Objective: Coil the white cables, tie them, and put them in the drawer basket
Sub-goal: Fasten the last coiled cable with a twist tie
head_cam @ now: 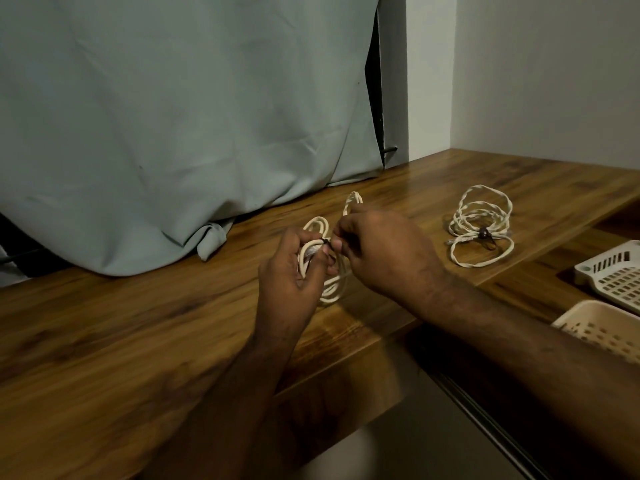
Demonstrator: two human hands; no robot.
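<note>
1. Nearest to the camera, at the bench's [104,341] front edge, are the two forearms. Both hands are up just above the wood, working on one coil [332,285].
2. The left hand [287,271] has its fingers curled round the coil's loops, bunching them. The right hand [377,251] pinches something small and dark, the tie [327,241] I think, right where the two hands meet. Can't tell if it's knotted yet.
3. Off to the right, past the bench's right edge, two slotted baskets [616,282] sit lower down, in what's probably the open drawer. No cable in them that I can see.
4. Further back, toward the back right corner, a second coil [481,230] lies flat with a dark tie on it. Looks done, just not put away.
5. At the back, a grey curtain [173,133] drapes onto the back edge.
6. What could go wrong: if the left hand's grip slackens before the tie is snug, the loops would probably spring apart. A loose tie might also slip off on the way to the basket.
</note>
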